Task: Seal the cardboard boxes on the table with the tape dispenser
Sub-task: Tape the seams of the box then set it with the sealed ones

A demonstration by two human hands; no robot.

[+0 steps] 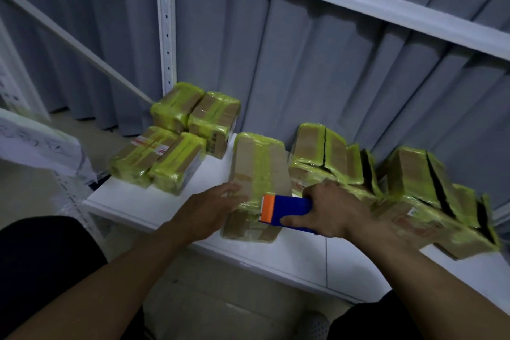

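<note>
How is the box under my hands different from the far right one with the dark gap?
The middle box has its top closed flat under yellow tape; the right box shows a dark gap between its flaps. The left hand rests on the middle box; the right box sits untouched among others. Both are brown cardboard with yellow tape.

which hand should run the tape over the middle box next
Right. The right hand grips the dispenser, its orange end against the near end of the box. The left hand rests on its left side with fingers straight and no tool, so it probably suits steadying.
</note>
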